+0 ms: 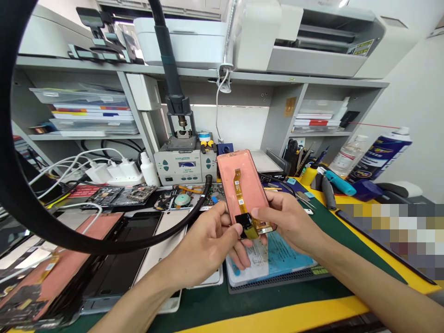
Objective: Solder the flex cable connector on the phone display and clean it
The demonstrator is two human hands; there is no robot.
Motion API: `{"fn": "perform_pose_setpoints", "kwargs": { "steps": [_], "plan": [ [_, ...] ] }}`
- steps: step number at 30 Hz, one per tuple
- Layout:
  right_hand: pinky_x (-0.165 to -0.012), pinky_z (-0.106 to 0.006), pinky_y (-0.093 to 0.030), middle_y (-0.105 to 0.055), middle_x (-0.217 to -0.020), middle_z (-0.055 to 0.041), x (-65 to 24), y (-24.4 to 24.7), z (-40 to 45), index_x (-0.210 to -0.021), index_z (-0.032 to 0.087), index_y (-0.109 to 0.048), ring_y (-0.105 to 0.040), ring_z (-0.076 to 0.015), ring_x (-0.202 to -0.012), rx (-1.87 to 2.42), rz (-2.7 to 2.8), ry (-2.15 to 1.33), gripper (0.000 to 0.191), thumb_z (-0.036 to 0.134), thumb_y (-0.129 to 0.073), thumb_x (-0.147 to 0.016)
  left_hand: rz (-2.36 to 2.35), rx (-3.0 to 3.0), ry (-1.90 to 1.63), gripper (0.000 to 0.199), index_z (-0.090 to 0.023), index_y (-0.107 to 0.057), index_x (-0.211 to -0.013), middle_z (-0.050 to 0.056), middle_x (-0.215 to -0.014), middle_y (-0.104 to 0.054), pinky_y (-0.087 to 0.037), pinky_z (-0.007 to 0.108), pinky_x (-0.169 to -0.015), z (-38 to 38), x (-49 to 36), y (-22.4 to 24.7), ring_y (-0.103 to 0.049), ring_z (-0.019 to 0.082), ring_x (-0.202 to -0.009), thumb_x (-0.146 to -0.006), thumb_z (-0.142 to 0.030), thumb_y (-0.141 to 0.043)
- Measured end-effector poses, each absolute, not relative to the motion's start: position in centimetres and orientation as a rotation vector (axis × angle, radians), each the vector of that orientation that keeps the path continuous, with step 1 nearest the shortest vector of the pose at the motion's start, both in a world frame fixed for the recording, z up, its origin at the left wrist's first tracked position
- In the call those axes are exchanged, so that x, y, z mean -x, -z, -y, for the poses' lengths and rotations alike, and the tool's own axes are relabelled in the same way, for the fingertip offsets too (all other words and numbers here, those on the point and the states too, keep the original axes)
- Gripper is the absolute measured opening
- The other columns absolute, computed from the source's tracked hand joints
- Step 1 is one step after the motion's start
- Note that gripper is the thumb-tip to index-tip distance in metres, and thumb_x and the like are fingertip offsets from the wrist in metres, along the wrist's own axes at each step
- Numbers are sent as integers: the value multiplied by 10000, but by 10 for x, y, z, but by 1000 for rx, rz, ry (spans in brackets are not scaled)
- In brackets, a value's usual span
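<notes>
Both of my hands hold a phone screen (231, 171), its copper-coloured back turned toward me and its top tilted away. A gold flex cable (238, 189) runs down the middle of that back to a black patch (244, 221) near the lower end. My left hand (218, 236) grips the lower left edge, its thumb against the black patch. With its thumb on the back beside the cable, my right hand (287, 217) grips the lower right edge. Beneath the screen lies a blue and white pad (277, 254); the fingertips behind the screen are partly hidden.
A black ring on an arm (114, 247) curves across the left side. Several phone screens (135, 249) lie at left. Behind stands a grey soldering station (183, 166). A blue spray can (381, 155) and teal-handled tool (340, 182) stand or lie at right on the green mat (354, 273).
</notes>
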State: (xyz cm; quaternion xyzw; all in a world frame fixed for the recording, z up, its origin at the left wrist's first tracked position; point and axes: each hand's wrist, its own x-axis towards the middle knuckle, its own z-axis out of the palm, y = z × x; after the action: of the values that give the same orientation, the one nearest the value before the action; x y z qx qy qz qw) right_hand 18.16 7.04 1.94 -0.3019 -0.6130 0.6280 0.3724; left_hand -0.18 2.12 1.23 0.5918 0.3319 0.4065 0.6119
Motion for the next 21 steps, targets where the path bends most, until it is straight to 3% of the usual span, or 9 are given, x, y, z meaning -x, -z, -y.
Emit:
{"fn": "perform_pose_setpoints", "kwargs": {
  "steps": [12,17,21],
  "plan": [
    [-426,-211,-486,-632,-692,0,-183,-18,-73,-901,151,-678,-577,-127,-555,754,1623,-1569,102,231,-665,-841,-771,-1315,-926,215,-192,-482,-1049,24,-860,-632,-534,276,-592,-22,1,-10,-655,149,-681,-885,-219,-618],
    [-438,-220,-494,-616,-684,9,-184,-17,-73,-895,152,-674,-557,-122,-552,746,1682,-1498,90,213,-669,-828,-812,-1284,-927,225,-195,-501,-1055,9,-831,-644,-535,264,-551,-25,0,-10,-665,148,-626,-855,-138,-588],
    [-447,-229,-499,-627,-718,-5,-184,-17,-74,-922,148,-672,-573,-132,-577,741,1711,-1478,128,237,-680,-830,-863,-1268,-930,163,-186,-502,-1037,7,-820,-654,-534,258,-498,-28,0,-10,-685,156,-547,-883,-192,-555]
  ]
}}
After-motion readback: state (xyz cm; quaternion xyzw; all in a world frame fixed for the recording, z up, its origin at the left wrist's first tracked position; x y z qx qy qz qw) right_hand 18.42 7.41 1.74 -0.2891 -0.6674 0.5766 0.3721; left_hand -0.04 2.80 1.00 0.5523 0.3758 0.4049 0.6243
